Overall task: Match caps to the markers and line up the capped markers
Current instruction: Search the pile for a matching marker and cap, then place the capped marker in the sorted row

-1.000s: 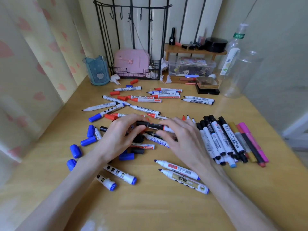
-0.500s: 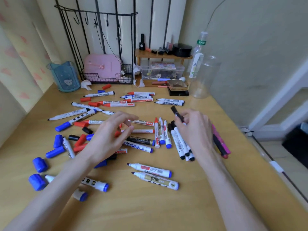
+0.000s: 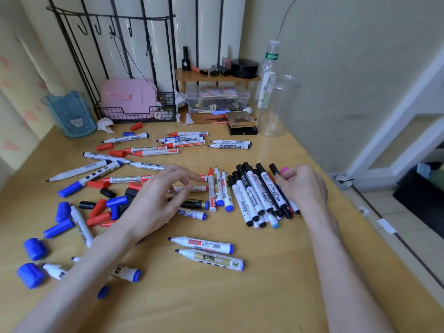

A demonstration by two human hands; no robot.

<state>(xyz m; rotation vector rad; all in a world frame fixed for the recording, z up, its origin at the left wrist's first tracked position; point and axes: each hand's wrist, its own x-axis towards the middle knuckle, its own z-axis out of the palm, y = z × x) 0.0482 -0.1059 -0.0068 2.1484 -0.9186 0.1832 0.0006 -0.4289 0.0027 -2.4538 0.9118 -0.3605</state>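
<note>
within right hand (image 3: 303, 186) grip, capped marker (image 3: 274, 169)

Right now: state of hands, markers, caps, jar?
black-capped markers: capped, lying side by side.
left hand: open, over loose markers, holding nothing.
right hand: fingers curled beside black-capped markers; grip unclear.
two near markers: uncapped, lying flat.
blue caps: loose, off markers.
clear jar: upright, no lid.

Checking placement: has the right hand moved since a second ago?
Yes: right hand moved rightward, from left of the capped row to its right end.
</note>
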